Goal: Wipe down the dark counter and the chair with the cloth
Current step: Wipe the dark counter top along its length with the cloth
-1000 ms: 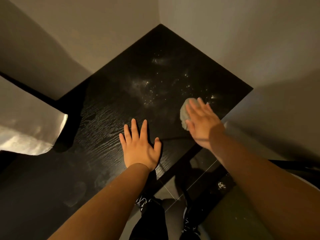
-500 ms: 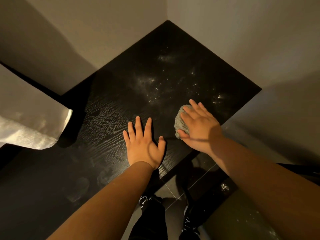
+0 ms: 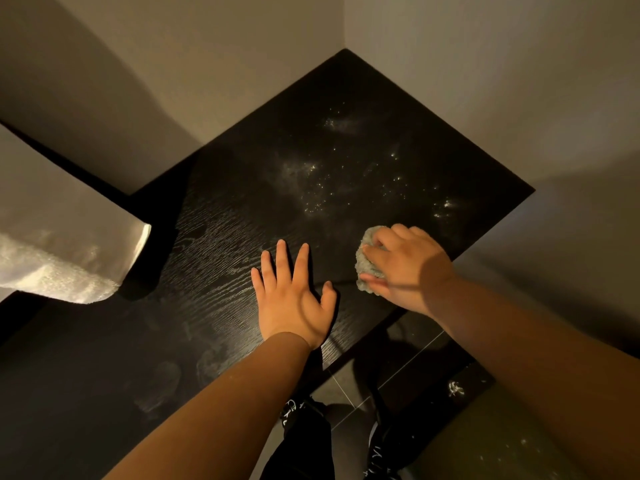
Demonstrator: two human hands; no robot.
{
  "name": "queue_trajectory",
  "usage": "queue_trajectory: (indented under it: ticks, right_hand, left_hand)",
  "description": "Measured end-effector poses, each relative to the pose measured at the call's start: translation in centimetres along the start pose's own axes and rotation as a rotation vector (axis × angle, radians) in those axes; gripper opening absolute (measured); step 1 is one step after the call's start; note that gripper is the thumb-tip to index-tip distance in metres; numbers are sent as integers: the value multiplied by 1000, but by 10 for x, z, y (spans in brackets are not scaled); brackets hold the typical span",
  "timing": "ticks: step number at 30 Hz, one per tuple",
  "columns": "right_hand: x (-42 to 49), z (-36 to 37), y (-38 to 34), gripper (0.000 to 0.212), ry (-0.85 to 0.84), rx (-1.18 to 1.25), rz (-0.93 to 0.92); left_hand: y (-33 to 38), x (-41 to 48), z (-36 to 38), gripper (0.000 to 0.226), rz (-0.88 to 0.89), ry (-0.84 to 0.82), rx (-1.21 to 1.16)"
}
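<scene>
Bunched under curled fingers, the grey cloth (image 3: 363, 263) sat gripped in the right hand (image 3: 408, 268) on the dark counter (image 3: 221, 223), just right of the left hand (image 3: 292, 303), which lay flat with fingers spread, pale dusty specks (image 3: 311, 188) lying beyond both hands.
</scene>
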State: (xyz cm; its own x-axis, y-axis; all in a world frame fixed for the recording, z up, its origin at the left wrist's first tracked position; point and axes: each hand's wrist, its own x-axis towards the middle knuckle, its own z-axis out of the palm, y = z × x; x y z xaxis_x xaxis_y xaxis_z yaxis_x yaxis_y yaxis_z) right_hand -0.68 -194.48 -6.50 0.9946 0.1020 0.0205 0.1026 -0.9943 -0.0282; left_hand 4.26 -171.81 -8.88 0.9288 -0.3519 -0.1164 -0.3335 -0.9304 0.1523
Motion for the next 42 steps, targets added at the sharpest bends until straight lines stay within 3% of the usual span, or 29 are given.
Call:
queue_trajectory:
  ticks: [4, 7, 9, 12, 18, 22, 25, 27, 29, 31, 33, 36, 39, 42]
  right_hand:
    - [0, 19, 3, 56, 40, 229, 20]
    - [12, 22, 20, 47, 78, 230, -18]
    - [20, 18, 34, 40, 66, 170, 155]
    - [22, 14, 32, 57, -16, 138, 356]
    - [-3, 14, -33, 68, -57, 293, 16]
    - [12, 12, -1, 65, -185, 250, -140]
    - [29, 13, 9, 66, -243, 195, 38]
    - [26, 14, -6, 64, -102, 208, 251]
    - [17, 16, -24, 68, 1, 222, 342]
    - [4, 17, -38, 70, 53, 301, 189]
    - [-7, 18, -40, 58, 64, 362, -33]
    - [1, 23, -17, 57, -71, 271, -176]
    - [26, 22, -1, 67, -175, 174, 6]
    - [38, 17, -15, 70, -91, 212, 280]
  left_hand:
    - [0, 1, 0, 80, 6, 12, 1]
    - [0, 2, 0, 80, 4, 9, 13]
    - [0, 1, 0, 80, 2, 6, 10]
    - [0, 1, 0, 80, 5, 8, 2]
    - [-1, 3, 0, 82, 5, -2, 10]
    - [0, 3, -1, 82, 9, -7, 21]
    - [0, 2, -2, 82, 4, -10, 19]
    - [2, 3, -3, 82, -1, -16, 18]
    - [2, 3, -3, 82, -5, -19, 16]
    - [2, 4, -4, 83, -7, -24, 4]
    - [1, 4, -4, 83, -4, -29, -2]
    - [2, 4, -5, 82, -9, -29, -18]
    - [2, 3, -6, 83, -12, -34, -22]
    - [3, 4, -7, 82, -13, -39, -20]
